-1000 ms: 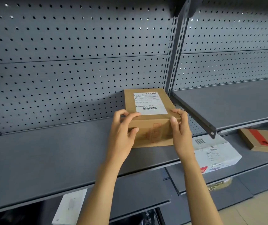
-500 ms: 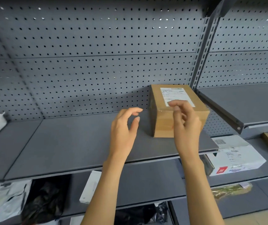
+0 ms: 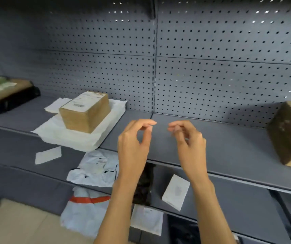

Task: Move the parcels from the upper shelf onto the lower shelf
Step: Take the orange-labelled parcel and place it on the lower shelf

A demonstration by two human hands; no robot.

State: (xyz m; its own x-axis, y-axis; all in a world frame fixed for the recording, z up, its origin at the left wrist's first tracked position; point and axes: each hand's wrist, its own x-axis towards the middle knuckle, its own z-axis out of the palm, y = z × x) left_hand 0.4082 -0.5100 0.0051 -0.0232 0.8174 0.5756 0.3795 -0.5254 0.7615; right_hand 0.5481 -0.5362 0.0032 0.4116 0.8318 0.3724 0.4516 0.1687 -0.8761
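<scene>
At the far left of the grey shelf [image 3: 211,143] sits a black tray [image 3: 12,101], and in it lie what look like flat parcels, one brown and one greenish with a pale label; the blur hides their details. Next along, a brown box [image 3: 85,111] with a white label on top rests on a white padded bag [image 3: 81,132], which lies flat on the same shelf and juts a little over its front edge. A loose sheet of paper [image 3: 55,105] lies just behind the bag.

In the middle both hands hang in front of the shelf, empty. The left hand [image 3: 134,147] has its fingers curled loosely, thumb and forefinger apart. The right hand [image 3: 188,143] is likewise half curled, holding nothing.

At the far right a second brown box [image 3: 289,134] stands on the shelf, cut off by the edge of view. On the lower shelf [image 3: 14,152] lie a white envelope [image 3: 48,155] and a crumpled white mailer bag [image 3: 95,168].
</scene>
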